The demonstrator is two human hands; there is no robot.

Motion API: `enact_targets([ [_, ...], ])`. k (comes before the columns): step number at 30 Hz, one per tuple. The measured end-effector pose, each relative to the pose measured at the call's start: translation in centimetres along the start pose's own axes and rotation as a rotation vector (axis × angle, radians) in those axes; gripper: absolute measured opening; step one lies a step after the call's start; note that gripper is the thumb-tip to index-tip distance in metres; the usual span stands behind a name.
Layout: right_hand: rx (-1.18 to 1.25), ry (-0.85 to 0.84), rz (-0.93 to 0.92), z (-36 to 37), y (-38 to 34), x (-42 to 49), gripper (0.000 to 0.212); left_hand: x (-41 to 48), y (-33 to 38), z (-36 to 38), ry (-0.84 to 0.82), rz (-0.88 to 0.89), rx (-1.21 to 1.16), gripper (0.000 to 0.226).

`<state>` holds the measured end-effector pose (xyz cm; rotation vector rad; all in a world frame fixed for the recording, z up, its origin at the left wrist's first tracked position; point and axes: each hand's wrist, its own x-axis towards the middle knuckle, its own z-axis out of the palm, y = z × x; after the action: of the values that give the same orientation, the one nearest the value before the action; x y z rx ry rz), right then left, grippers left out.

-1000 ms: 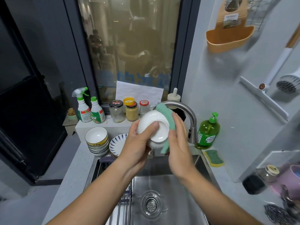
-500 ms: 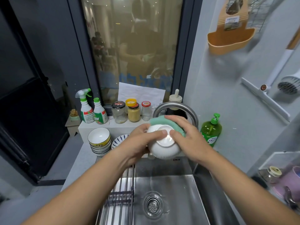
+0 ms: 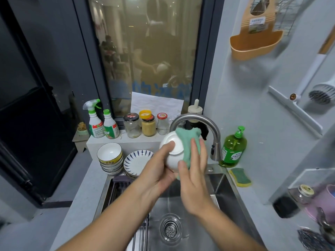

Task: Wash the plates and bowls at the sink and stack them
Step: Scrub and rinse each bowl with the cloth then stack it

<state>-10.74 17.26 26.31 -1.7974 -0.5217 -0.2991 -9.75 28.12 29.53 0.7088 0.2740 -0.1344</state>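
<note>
L hand (image 3: 156, 175) grips white bowl (image 3: 171, 148) over sink (image 3: 223, 193); R hand (image 3: 196, 178) flat, pressing cloth (image 3: 186, 140) on it.

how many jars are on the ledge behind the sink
3 in a row right of the spray bottles: black-lidded jar, then yellow-filled jar, then red-lidded jar. A yellow lid behind the middle one may be a fourth; bowl and faucet may hide more.
</note>
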Motion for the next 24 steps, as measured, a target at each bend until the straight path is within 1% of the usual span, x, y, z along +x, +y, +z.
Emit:
enact_targets([
  [3, 0.019, 0.043, 0.073, -1.4, -0.1, 3.4, 0.045, -0.1, -1.2, 0.1, 0.012, 0.008, -0.043, 0.039],
  [5, 0.086, 0.068, 0.166, -2.2, 0.0, 5.2, 0.040, 0.3, -1.5, 0.0, 0.022, 0.070, -0.008, 0.043],
  [7, 0.111, 0.086, 0.182, -1.9, -0.3, 5.1, 0.035, 0.7, -1.7, 0.3, 0.042, 0.139, -0.005, 0.046],
  [8, 0.089, 0.087, 0.159, -1.5, -0.5, 4.5, 0.039, 0.9, -1.7, 0.4, 0.057, 0.164, -0.028, 0.049],
  [10, 0.035, 0.087, 0.107, -0.7, -0.6, 3.3, 0.052, 1.1, -2.0, 0.3, 0.057, 0.192, -0.104, 0.062],
  [11, 0.026, 0.099, 0.094, -0.5, -0.5, 3.0, 0.055, 1.2, -2.3, 0.2, 0.056, 0.191, -0.109, 0.067],
  [12, 0.026, 0.114, 0.097, -0.6, -0.2, 3.1, 0.055, 1.1, -2.7, 0.1, 0.065, 0.183, -0.074, 0.067],
  [13, 0.031, 0.125, 0.103, -1.1, -0.2, 3.5, 0.055, 0.9, -2.9, 0.0, 0.082, 0.169, -0.010, 0.061],
  [14, 0.032, 0.122, 0.107, -1.6, -0.1, 4.0, 0.054, 0.6, -3.0, -0.2, 0.079, 0.148, 0.064, 0.050],
  [16, 0.009, 0.029, 0.093, -3.2, -0.3, 5.0, 0.053, 0.1, -2.4, -0.6, 0.034, 0.114, 0.214, 0.026],
  [17, -0.007, -0.052, 0.086, -4.1, -0.3, 5.5, 0.052, 0.0, -1.7, -0.7, 0.014, 0.113, 0.284, 0.022],
  [18, -0.025, -0.145, 0.087, -4.9, -0.4, 6.0, 0.051, -0.1, -0.9, -0.7, -0.007, 0.117, 0.347, 0.027],
  [20, -0.070, -0.330, 0.108, -6.4, -0.7, 7.1, 0.052, 0.1, 0.8, -0.9, -0.040, 0.106, 0.475, 0.047],
  [21, -0.090, -0.413, 0.115, -7.0, -0.8, 7.6, 0.054, 0.2, 1.4, -0.9, -0.049, 0.081, 0.539, 0.052],
  [23, -0.119, -0.523, 0.119, -7.5, -0.9, 8.2, 0.056, 0.3, 1.8, -1.1, -0.083, 0.001, 0.646, 0.049],
  [24, -0.116, -0.548, 0.127, -7.6, -0.9, 8.2, 0.055, 0.3, 1.8, -1.0, -0.101, -0.037, 0.663, 0.046],
])
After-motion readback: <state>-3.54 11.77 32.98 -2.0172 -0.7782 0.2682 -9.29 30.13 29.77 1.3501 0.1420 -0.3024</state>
